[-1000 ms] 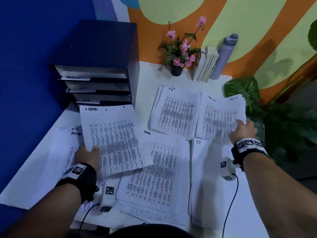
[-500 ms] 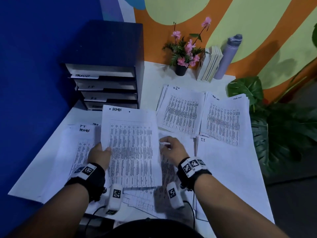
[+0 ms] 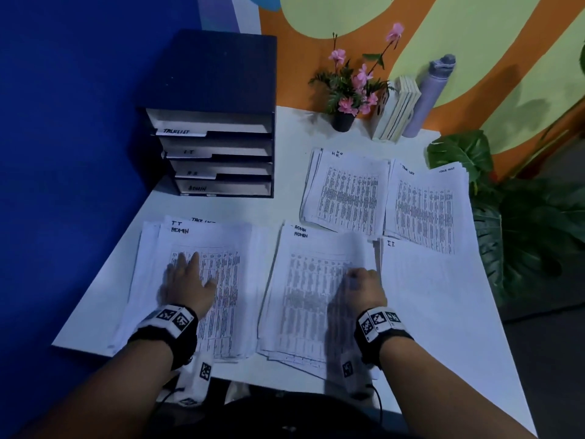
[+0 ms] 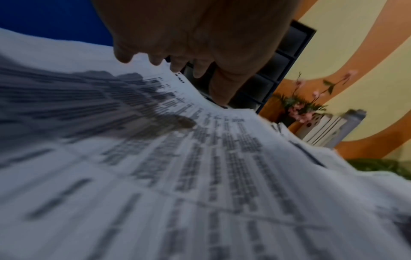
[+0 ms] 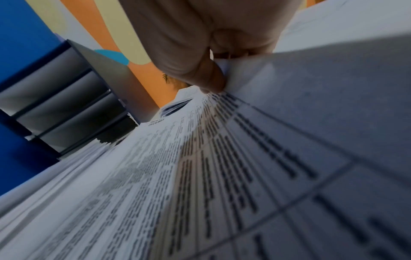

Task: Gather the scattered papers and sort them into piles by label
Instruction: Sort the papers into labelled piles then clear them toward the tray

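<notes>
Papers lie in piles across the table point(image 3: 294, 128), left hand point(image 3: 190, 282) flat on the unsorted stack point(image 3: 202, 280), right hand point(image 3: 364, 288) pinching the ADMIN pile point(image 3: 310, 296) edge, which could drag extra sheets askew.

Ref: white table point(image 3: 294, 128). Dark 4-tier document tray point(image 3: 218, 122) at far-left corner, tiers tagged TASKLIST, I.T, H.R, ADMIN. Far edge, left to right: potted pink flowers point(image 3: 351, 90), upright row of books point(image 3: 397, 110), lilac bottle point(image 3: 425, 96) leaning on wall. Leafy plant point(image 3: 519, 217) off right edge.
</notes>
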The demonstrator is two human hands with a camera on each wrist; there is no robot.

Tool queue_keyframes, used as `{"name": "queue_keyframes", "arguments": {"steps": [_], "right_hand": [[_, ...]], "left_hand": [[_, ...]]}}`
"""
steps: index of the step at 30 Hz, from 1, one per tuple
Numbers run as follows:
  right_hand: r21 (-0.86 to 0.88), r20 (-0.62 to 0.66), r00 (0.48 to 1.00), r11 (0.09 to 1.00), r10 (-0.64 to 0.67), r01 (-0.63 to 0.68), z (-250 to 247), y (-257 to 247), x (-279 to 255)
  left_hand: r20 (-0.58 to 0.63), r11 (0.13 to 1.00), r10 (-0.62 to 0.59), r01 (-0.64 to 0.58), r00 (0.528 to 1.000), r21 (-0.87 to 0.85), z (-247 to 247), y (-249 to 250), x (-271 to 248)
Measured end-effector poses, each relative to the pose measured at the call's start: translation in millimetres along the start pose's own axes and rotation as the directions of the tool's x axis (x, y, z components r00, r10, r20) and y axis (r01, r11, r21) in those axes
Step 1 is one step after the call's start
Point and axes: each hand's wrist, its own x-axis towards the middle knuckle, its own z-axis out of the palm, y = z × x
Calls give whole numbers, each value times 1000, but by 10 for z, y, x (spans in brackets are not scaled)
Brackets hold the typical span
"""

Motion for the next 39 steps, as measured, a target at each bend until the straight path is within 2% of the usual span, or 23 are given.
{"name": "queue_keyframes", "arguments": {"steps": [2,4,7,9,11,13,14,17,19,21,23,25,28,32,36,39], "right_hand": [[-130,-96,995,991,25,-38,40,5,-67],[-200,-191,981,978,28,-66,76,-71,-157],[-238,-186,981,971,-53,7,157,-295,-229],[-193,-90,980,969,-175,156,241,-472,-235],[29,52,969,970,-241,240,357,-670,-290],[257,216,950,952,-226,168,473,-864,-393],[315,289,934,942,-208,113,523,-954,-440],[258,402,903,965,-151,46,694,-1114,-512],[237,373,922,971,-102,12,788,-1147,-503],[268,305,951,963,-53,-33,841,-1143,-480],[290,248,969,955,-19,-55,833,-1129,-452],[295,215,977,953,1,-66,786,-1121,-431],[274,227,974,959,3,-67,733,-1094,-418],[226,179,984,974,-22,-19,727,-1053,-424],[230,52,998,973,25,-36,587,-961,-406],[234,-78,994,971,72,-52,438,-753,-300]], "left_hand": [[65,986,-57,46,996,160,-5,-169,7],[126,969,-82,50,989,241,-8,-313,-14],[203,954,-75,11,976,299,-11,-465,-52],[254,949,-55,-28,966,313,-5,-505,-82],[299,947,-18,-80,954,310,-2,-514,-128],[338,947,24,-130,941,295,5,-515,-179],[352,947,48,-155,935,281,10,-514,-203],[394,937,130,-242,910,250,34,-493,-270],[388,929,202,-302,899,216,40,-480,-290],[297,946,235,-287,926,149,1,-492,-268],[152,977,169,-185,974,102,-84,-551,-206],[77,993,59,-67,995,102,-166,-638,-134],[92,990,-57,44,994,132,-248,-693,-76],[126,985,-144,129,982,116,-296,-651,-19],[190,980,-199,199,961,15,-259,-682,105],[160,978,-209,206,965,30,-273,-669,115]]}}
